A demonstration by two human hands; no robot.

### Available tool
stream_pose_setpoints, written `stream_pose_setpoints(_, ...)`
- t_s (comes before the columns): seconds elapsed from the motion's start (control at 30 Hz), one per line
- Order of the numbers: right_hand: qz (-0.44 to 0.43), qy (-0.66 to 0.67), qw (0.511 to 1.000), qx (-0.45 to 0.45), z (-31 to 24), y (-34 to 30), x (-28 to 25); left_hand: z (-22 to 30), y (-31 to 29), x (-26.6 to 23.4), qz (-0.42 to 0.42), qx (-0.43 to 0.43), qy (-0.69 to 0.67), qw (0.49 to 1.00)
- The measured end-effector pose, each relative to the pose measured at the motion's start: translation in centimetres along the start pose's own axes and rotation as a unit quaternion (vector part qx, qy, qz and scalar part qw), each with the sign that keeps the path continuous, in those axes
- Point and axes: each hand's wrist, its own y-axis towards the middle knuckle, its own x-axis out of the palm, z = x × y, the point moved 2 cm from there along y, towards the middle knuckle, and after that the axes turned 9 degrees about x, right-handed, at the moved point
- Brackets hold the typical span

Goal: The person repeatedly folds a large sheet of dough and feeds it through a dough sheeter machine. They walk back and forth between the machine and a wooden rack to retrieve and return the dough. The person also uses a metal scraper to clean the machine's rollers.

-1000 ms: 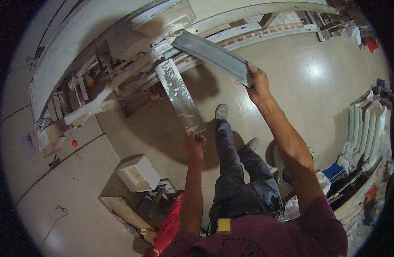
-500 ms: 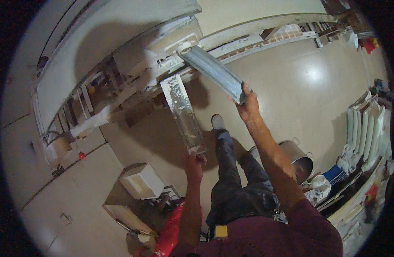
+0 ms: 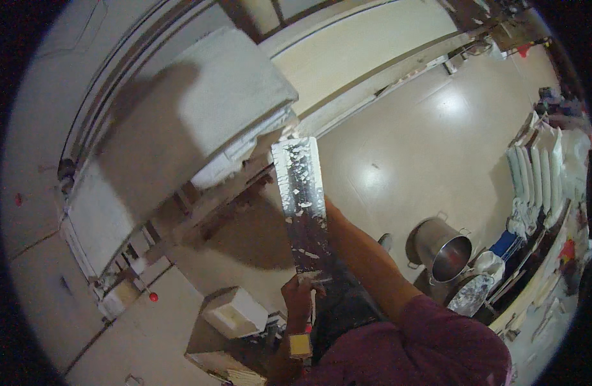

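A long, narrow metal trough [image 3: 302,199] with patchy white residue extends away from me, at the middle of the head view. My left hand [image 3: 298,298] is closed around its near end. The far end lies beside the front edge of a bench with a thick pale top [image 3: 231,90]. My right forearm [image 3: 367,260] reaches forward and passes behind the trough. My right hand is hidden there, so its fingers and anything in them do not show. The grey metal channel seen earlier is out of sight.
A large metal pot [image 3: 447,254] stands on the floor at my right, near upright white bags [image 3: 534,174]. At lower left is a white box [image 3: 235,313]. A small red ball [image 3: 154,296] is near the bench's left end. A cream panel [image 3: 367,51] extends at the back.
The left hand's trough has shifted right and now covers the right hand. My right hand has come in left toward it, and the grey channel has gone from sight. The view has turned.
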Motion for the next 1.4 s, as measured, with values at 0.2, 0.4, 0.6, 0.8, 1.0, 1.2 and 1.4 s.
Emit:
stream_pose_setpoints(0.2, -0.053, -0.093, 0.994, -0.027, 7.1, -5.0, -2.4, 3.7, -1.9, 0.6, -0.030, 0.069, -0.106, 0.991)
stream_pose_setpoints(0.4, -0.130, -0.375, 0.912, -0.103, 12.8, -12.1, -2.6, 6.0, -4.7, 2.2, -0.020, 0.128, -0.041, 0.991)
stream_pose_setpoints(0.6, -0.203, -0.685, 0.665, -0.219, 15.2, -17.6, 1.2, 8.0, -7.2, 3.2, -0.059, 0.069, -0.203, 0.975)
stream_pose_setpoints(0.8, -0.223, -0.813, 0.485, -0.232, 12.2, -22.7, 0.1, 12.4, -1.3, 6.5, 0.018, 0.036, -0.225, 0.974)
stream_pose_setpoints(1.0, -0.113, -0.849, 0.462, -0.230, -1.2, -29.3, -4.8, 16.2, 0.8, 11.0, 0.064, 0.035, -0.190, 0.979)
stream_pose_setpoints(1.2, -0.086, -0.637, 0.558, -0.525, -12.7, -36.9, -2.1, 20.3, -1.4, 13.7, 0.079, 0.100, -0.001, 0.992)
stream_pose_setpoints(1.4, -0.350, -0.633, 0.485, -0.492, -13.2, -34.4, 1.5, 26.1, -4.0, 18.4, 0.006, 0.248, 0.345, 0.905)
